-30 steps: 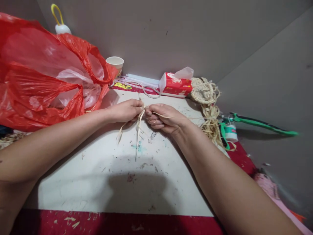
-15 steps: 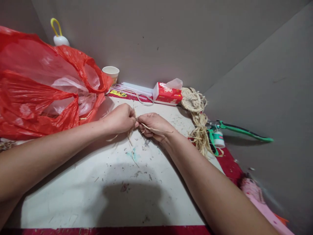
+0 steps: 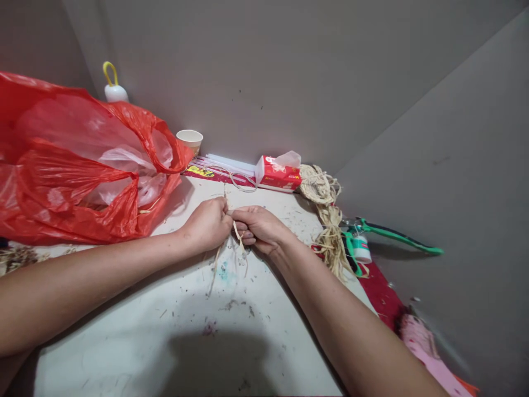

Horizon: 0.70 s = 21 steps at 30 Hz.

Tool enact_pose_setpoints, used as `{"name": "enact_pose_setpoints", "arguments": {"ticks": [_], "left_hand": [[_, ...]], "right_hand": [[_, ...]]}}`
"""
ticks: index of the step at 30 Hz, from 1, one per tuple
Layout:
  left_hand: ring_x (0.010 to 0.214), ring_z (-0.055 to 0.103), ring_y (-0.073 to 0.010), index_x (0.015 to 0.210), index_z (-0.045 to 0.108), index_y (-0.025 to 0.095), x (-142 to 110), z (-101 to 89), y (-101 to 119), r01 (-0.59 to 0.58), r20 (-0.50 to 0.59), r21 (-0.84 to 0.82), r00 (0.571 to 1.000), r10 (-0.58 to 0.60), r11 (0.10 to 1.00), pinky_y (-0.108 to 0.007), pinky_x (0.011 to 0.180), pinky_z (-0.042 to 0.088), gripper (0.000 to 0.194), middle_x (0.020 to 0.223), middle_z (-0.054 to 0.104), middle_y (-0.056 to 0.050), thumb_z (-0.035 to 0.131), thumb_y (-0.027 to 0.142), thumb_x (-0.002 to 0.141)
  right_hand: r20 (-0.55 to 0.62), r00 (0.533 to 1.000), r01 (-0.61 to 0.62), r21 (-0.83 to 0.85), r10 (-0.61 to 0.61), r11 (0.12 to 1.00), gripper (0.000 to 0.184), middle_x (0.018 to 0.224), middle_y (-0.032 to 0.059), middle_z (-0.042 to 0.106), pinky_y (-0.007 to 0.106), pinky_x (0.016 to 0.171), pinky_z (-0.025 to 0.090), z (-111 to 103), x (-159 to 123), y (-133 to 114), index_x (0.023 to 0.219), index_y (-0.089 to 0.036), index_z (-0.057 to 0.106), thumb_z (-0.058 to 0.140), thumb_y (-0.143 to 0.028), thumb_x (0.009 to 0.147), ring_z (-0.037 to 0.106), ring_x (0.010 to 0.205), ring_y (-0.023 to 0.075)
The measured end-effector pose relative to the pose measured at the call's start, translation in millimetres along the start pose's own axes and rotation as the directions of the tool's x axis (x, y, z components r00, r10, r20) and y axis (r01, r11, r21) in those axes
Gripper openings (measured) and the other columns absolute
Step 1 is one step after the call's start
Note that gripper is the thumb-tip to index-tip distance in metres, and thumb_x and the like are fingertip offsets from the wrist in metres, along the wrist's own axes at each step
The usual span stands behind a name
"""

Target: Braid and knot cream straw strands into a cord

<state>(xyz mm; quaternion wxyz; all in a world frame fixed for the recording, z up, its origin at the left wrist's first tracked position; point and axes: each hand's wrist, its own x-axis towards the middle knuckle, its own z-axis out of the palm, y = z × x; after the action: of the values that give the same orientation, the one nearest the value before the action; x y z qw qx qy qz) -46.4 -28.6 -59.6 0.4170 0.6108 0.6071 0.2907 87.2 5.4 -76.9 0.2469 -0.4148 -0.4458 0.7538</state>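
Thin, straw-coloured plant-fibre strands (image 3: 238, 234) run between my two hands over the white board (image 3: 173, 336). My left hand (image 3: 210, 223) is closed on them, thumb and fingers pinched, with a short end sticking up above it. Close against it, my right hand (image 3: 258, 226) pinches the same strands between thumb and forefinger, its other fingers curled underneath. Loose ends hang down below both hands. The exact spot where the strands meet is hidden by my fingertips.
Left lies a big red plastic bag (image 3: 74, 182). Along the back wall stand a paper cup (image 3: 190, 139), pale sticks and a red tissue pack (image 3: 279, 173). To the right are a braided fibre coil (image 3: 319, 184), a fibre bundle (image 3: 332, 237), a small white bottle (image 3: 362, 249) and green-handled pliers (image 3: 403, 238).
The strand end that lay across my right wrist now hangs down between the hands. Both hands stay pinched together. The whole view has shifted slightly as the camera moved.
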Motion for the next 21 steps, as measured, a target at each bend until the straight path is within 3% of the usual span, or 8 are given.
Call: {"name": "enact_pose_setpoints", "arguments": {"ticks": [4,9,10,12,13,15,18,21], "left_hand": [[0.051,0.046,-0.0124,0.080,0.055,0.015,-5.5,3.8,0.3,-0.152,-0.058,0.186,0.985,0.165,0.971,-0.023,0.050,0.029,0.014,0.055,0.055,0.000,0.049,0.010,0.068],[0.045,0.047,-0.0123,0.070,0.060,0.014,3.2,-16.2,6.4,-0.071,0.084,0.128,0.995,0.060,0.989,-0.023,0.047,0.031,0.016,0.051,0.055,-0.001,0.045,0.020,0.073],[0.045,0.047,-0.0116,0.067,0.060,0.014,8.4,-22.1,5.5,-0.075,0.039,0.097,0.997,0.072,0.992,-0.022,0.047,0.031,0.018,0.050,0.055,-0.001,0.044,0.020,0.074],[0.047,0.048,-0.0102,0.069,0.060,0.015,19.5,-30.1,0.4,-0.111,-0.152,0.043,0.982,0.116,0.993,-0.021,0.048,0.033,0.016,0.056,0.058,-0.001,0.046,0.021,0.074],[0.048,0.049,-0.0101,0.068,0.059,0.015,24.2,-30.9,-3.1,-0.102,-0.173,0.007,0.980,0.101,0.995,-0.021,0.048,0.033,0.015,0.058,0.059,-0.001,0.047,0.022,0.074],[0.048,0.050,-0.0102,0.062,0.055,0.015,29.7,-26.1,-10.0,-0.014,-0.024,-0.122,1.000,0.012,0.992,-0.021,0.049,0.035,0.017,0.057,0.058,-0.002,0.048,0.023,0.075],[0.047,0.048,-0.0097,0.061,0.051,0.016,28.0,-12.2,-15.4,0.081,0.246,-0.333,0.969,0.003,0.939,-0.021,0.049,0.037,0.019,0.053,0.053,0.000,0.043,0.021,0.078],[0.040,0.037,-0.0075,0.061,0.048,0.017,22.3,-6.7,-15.2,0.042,0.287,-0.304,0.957,0.049,0.952,-0.021,0.044,0.029,0.021,0.047,0.044,0.004,0.040,0.020,0.080]], "right_hand": [[-0.030,0.999,0.019,0.010,-0.018,1.000,0.031,0.040,-0.0101,0.030,0.013,0.031,0.012,-0.3,0.9,1.3,0.051,-0.017,0.036,0.064,-0.021,0.063,0.021,0.032,-0.0001],[0.013,1.000,0.011,0.068,-0.012,0.998,0.026,0.041,-0.0102,0.029,0.013,0.031,0.010,-5.6,-1.6,-1.6,0.052,-0.016,0.041,0.064,-0.021,0.065,0.019,0.033,-0.0001],[0.030,1.000,0.003,0.076,-0.005,0.997,0.022,0.042,-0.0105,0.029,0.013,0.031,0.010,-6.9,-2.2,-2.5,0.056,-0.014,0.046,0.064,-0.022,0.066,0.018,0.033,-0.0001],[0.054,0.999,-0.011,0.079,0.006,0.997,0.016,0.042,-0.0111,0.028,0.013,0.031,0.010,-9.1,-2.6,-3.7,0.065,-0.010,0.055,0.065,-0.023,0.067,0.016,0.034,-0.0001],[0.061,0.998,-0.015,0.078,0.010,0.997,0.016,0.042,-0.0112,0.028,0.013,0.031,0.010,-10.0,-2.5,-3.9,0.068,-0.009,0.058,0.065,-0.023,0.068,0.016,0.034,-0.0001],[0.071,0.997,-0.010,0.073,0.005,0.997,0.017,0.041,-0.0107,0.029,0.013,0.031,0.012,-11.5,-1.6,-3.7,0.068,-0.009,0.058,0.066,-0.024,0.068,0.017,0.034,0.0000],[0.095,0.995,0.002,0.056,-0.007,0.998,0.019,0.042,-0.0098,0.031,0.013,0.031,0.012,-13.3,-0.1,-3.3,0.065,-0.009,0.057,0.066,-0.026,0.068,0.018,0.033,-0.0002],[0.128,0.992,-0.007,0.032,0.003,0.999,0.020,0.043,-0.0107,0.029,0.013,0.031,0.012,-16.0,0.3,-4.1,0.066,-0.009,0.058,0.067,-0.027,0.068,0.018,0.033,-0.0004]]}}
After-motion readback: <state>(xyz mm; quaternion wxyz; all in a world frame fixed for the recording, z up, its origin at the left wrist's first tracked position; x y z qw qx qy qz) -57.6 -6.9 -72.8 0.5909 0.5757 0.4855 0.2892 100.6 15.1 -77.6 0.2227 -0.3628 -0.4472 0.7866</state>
